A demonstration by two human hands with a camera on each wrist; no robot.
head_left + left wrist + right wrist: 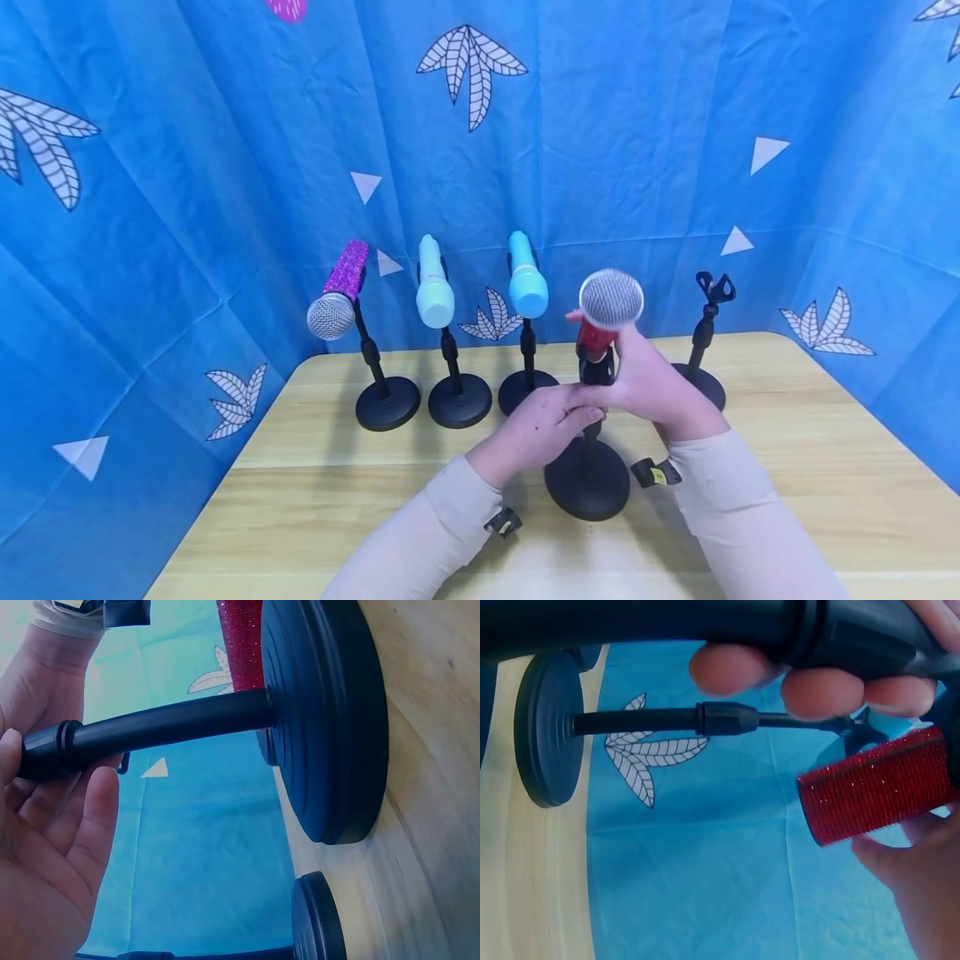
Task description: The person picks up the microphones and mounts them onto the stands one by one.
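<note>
A red glittery microphone [595, 340] with a silver mesh head [611, 298] sits at the clip of a black desk stand, tilted toward me. My left hand [536, 425] grips the upper collar [49, 750] of that stand, thumb on the near side and fingertips curled round it in the right wrist view. My right hand [652, 379] holds the microphone's red body [877, 787] from behind and to the right, close above the left hand. The stand's round base [587, 479] is below both hands. Part of the clip is hidden by the fingers.
Behind to the left, three stands carry a purple glittery microphone [347, 275], a mint microphone [433, 283] and a blue microphone [527, 279]. An unloaded stand [703, 333] with an open clip stands at the back right. A blue patterned curtain [600, 125] surrounds the wooden table [300, 500].
</note>
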